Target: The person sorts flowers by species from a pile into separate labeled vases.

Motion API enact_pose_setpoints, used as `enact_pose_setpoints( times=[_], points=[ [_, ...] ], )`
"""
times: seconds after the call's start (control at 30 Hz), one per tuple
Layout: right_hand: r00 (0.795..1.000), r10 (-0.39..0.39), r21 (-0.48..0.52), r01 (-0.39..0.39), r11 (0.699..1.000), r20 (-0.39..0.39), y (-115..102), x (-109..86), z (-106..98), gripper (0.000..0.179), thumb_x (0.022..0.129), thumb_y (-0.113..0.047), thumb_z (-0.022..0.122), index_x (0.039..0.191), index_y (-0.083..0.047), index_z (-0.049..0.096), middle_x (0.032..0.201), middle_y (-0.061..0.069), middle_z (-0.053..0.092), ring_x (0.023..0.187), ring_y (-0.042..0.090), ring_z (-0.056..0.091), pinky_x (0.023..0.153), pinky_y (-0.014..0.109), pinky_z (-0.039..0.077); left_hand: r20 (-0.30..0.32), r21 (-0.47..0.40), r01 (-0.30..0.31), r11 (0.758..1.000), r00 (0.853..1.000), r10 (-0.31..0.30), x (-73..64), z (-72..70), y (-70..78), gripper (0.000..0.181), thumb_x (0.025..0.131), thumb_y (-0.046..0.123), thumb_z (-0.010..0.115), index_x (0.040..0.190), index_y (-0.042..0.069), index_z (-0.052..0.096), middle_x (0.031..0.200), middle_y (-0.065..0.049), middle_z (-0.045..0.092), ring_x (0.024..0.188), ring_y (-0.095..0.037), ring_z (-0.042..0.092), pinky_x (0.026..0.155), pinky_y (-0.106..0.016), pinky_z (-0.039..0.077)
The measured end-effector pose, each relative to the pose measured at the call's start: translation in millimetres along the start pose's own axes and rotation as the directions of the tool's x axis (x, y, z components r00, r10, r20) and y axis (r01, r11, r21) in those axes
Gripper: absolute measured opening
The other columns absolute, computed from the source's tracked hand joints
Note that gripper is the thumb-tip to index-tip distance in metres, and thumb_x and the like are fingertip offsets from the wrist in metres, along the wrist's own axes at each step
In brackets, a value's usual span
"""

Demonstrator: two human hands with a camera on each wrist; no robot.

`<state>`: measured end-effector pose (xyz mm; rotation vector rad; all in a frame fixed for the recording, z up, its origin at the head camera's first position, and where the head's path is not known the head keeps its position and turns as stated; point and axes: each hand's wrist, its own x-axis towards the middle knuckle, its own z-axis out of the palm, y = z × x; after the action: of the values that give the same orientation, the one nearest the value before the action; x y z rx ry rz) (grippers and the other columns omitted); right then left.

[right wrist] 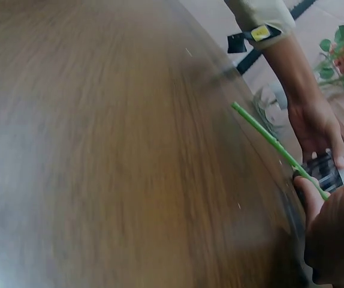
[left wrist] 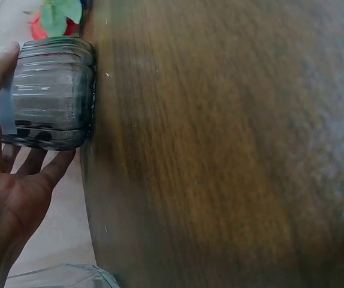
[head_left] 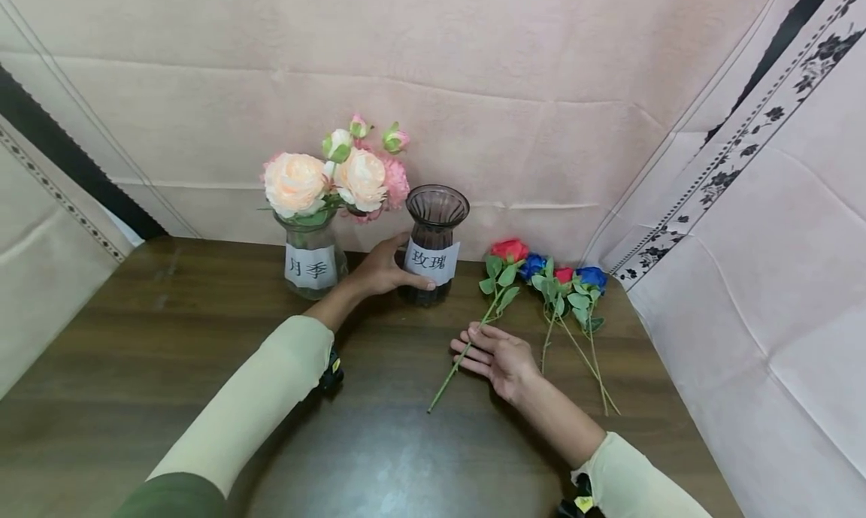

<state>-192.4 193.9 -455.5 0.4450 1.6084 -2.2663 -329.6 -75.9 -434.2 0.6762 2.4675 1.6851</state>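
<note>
My left hand (head_left: 380, 271) grips a dark ribbed glass vase (head_left: 436, 213) with a white paper label, thumb across the front and fingers behind. In the left wrist view the lower part of this vase (left wrist: 55, 93) shows between thumb and fingers. My right hand (head_left: 504, 361) pinches the green stem of a red rose (head_left: 509, 250), its other fingers spread out. The bloom points away from me, right of the vase, and the stem slants toward the near left. In the right wrist view the cut end of the stem (right wrist: 262, 130) juts past the fingers.
A clear glass vase (head_left: 311, 281), also labelled, holds peach and pink flowers (head_left: 358, 176) left of the dark vase. Blue roses (head_left: 592, 278) and another red rose (head_left: 563, 275) lie at the right of the wooden table (head_left: 203, 337). Pale cloth (head_left: 433, 74) hangs behind.
</note>
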Motion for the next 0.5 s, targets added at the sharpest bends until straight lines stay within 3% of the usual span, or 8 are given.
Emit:
enact_pose_setpoints(
  times=[0.27, 0.5],
  points=[
    [0.996, -0.090, 0.068, 0.091, 0.994, -0.021, -2, -0.5, 20, 0.031, 0.114, -0.007, 0.066, 0.144, 0.003, 0.065, 0.118, 0.012, 0.084, 0.104, 0.024, 0.086, 0.094, 0.044, 0.070, 0.008, -0.003, 0.011, 1.000, 1.000, -0.011, 2.3, 0.6, 3.0, 0.104, 0.084, 0.026, 0.103, 0.171, 0.018, 0.047, 0.165, -0.008, 0.062, 0.158, -0.032, 0.052, 0.135, -0.059, 0.038],
    [0.985, -0.161, 0.204, 0.172, 0.964, -0.068, -15, 7.9, 29, 0.011, 0.115, -0.009, 0.064, 0.123, -0.010, 0.072, 0.108, 0.008, 0.083, 0.103, 0.023, 0.087, 0.096, 0.046, 0.069, 0.004, -0.005, 0.022, 1.000, 1.000, -0.022, -0.7, -0.8, 0.1, 0.106, 0.084, 0.027, 0.103, 0.172, 0.019, 0.045, 0.168, -0.008, 0.060, 0.159, -0.033, 0.051, 0.135, -0.060, 0.037]
  ],
)
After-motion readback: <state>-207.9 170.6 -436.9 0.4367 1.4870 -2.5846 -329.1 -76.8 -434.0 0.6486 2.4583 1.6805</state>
